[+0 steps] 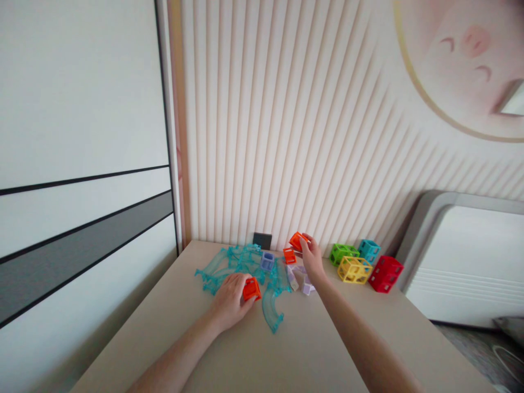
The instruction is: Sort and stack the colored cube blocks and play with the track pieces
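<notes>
My left hand is closed around an orange cube block low over the table. Farther back and to the right, my right hand grips a second orange block, tilted and raised. Just below that one is another orange block. Clear teal curved track pieces lie in a heap around and behind my left hand, and one curved piece points toward me. A periwinkle cube block sits among them. Pale lilac pieces lie beneath my right wrist.
Open-frame blocks in green, yellow, blue and red are grouped at the right of the table. A dark square plate leans by the ribbed wall. White cabinet panels border the left side.
</notes>
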`<state>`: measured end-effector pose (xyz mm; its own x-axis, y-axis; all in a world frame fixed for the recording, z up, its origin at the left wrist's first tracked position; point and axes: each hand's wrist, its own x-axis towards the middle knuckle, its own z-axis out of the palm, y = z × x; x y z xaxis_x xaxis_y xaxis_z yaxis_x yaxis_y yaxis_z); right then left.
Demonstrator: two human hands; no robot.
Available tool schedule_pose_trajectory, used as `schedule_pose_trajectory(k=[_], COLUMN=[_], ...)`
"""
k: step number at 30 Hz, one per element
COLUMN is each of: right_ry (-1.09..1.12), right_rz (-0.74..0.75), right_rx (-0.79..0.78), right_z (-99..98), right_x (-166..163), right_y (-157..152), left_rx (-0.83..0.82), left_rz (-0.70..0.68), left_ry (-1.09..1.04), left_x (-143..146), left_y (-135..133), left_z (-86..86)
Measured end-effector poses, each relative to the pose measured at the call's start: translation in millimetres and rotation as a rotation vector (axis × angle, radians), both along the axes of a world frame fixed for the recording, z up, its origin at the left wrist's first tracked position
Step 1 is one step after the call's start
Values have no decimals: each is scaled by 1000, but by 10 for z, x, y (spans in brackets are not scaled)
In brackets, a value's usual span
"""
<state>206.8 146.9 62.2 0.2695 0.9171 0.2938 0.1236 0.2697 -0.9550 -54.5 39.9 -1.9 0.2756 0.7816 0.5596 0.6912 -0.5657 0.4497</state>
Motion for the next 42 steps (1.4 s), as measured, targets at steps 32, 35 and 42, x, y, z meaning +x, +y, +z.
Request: schedule_pose_trajectory(k=[32,35,42], right_ry=[77,72,6], right_rz=[392,396,387], right_rx=[24,28,26], right_z=[-604,-608,-596], right_x=[-343,-348,-348], right_y=[-1353,-1355,-1373], left_rx=[-647,-650,-668], left_rz=[-293,-295,-296], left_ry=[-952,-946,-954], left_x=[280,278,270], left_y=[-216,-216,-206], left_z=[166,164,133])
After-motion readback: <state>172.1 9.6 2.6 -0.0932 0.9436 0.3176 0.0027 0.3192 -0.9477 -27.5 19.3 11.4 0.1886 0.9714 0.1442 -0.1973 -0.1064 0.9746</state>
